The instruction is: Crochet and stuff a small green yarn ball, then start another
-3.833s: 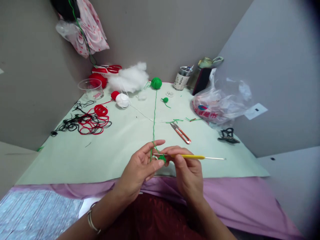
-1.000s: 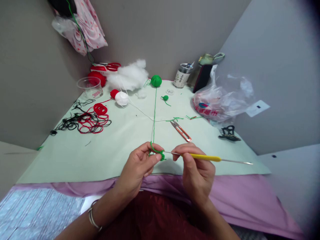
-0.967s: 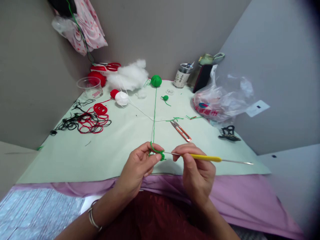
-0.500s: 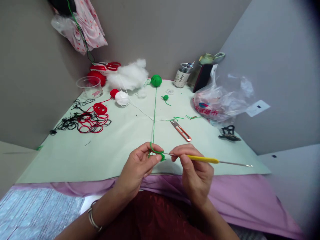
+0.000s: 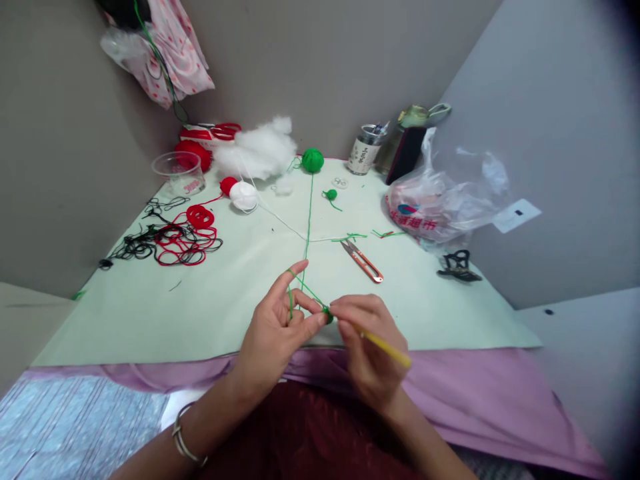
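Observation:
Between thumb and middle finger, my left hand [image 5: 280, 320] pinches a small green crochet piece [image 5: 329, 316]. Its index finger is raised, with green yarn [image 5: 311, 292] looped over it and stretched down to the piece. My right hand [image 5: 373, 350] grips a crochet hook [image 5: 385, 348] by its yellow handle, its fingertips right beside the green piece. The hook's tip is hidden at the stitches, and the handle is slightly blurred. From my left hand the yarn runs up the table to a green yarn ball [image 5: 313, 161].
Orange thread snips [image 5: 363, 262] lie beyond my hands, near green yarn scraps. Tangled black and red yarn [image 5: 185, 243] is at left. White stuffing [image 5: 257, 150], a white yarn ball [image 5: 244, 197] and a clear cup [image 5: 179, 175] stand behind. A plastic bag [image 5: 440, 200] and black hair claw [image 5: 459, 267] are at right.
My left index finger has lifted, drawing the yarn taut. My right hand has moved left against the green piece, and the hook's handle has swung to point down toward me.

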A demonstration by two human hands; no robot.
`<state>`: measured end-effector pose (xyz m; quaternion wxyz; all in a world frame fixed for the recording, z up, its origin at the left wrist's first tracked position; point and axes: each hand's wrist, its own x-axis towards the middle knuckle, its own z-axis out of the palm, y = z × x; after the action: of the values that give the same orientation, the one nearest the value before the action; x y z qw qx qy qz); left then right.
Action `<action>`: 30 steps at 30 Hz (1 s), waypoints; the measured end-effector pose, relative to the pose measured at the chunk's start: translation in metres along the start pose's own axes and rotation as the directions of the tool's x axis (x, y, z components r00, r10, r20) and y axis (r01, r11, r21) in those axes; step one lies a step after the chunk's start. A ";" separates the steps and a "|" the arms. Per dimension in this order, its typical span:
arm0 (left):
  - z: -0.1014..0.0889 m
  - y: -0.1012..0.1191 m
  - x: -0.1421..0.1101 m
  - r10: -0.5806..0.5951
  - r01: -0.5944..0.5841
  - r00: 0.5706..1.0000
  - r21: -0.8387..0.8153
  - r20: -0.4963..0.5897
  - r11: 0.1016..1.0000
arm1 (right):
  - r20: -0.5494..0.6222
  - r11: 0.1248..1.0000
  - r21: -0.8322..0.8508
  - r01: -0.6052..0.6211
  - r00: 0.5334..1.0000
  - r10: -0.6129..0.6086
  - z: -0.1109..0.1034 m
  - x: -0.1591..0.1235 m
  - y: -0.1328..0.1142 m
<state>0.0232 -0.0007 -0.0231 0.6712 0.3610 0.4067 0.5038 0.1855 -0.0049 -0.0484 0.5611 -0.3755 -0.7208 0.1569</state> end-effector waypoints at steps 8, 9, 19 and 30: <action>-0.003 0.007 0.004 -0.211 0.239 0.968 -0.254 0.135 0.937 | -0.132 0.974 0.198 -0.109 0.982 0.136 0.001 0.005 0.002; -0.003 0.007 0.004 -0.191 0.211 0.976 -0.243 0.106 0.947 | -0.139 0.944 0.288 -0.159 0.969 0.206 0.001 0.008 0.001; 0.005 0.002 0.001 -0.174 0.193 0.980 -0.261 0.093 0.946 | -0.138 1.000 0.024 -0.011 0.990 0.014 0.001 0.004 0.000; 0.003 -0.003 0.000 -0.015 0.015 1.000 -0.053 0.003 0.998 | -0.031 0.873 0.404 -0.274 0.949 0.312 0.003 0.012 0.000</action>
<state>0.0273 -0.0013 -0.0246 0.6849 0.3405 0.3949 0.5089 0.1814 0.0047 -0.0412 0.6286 -0.3666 -0.5813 0.3641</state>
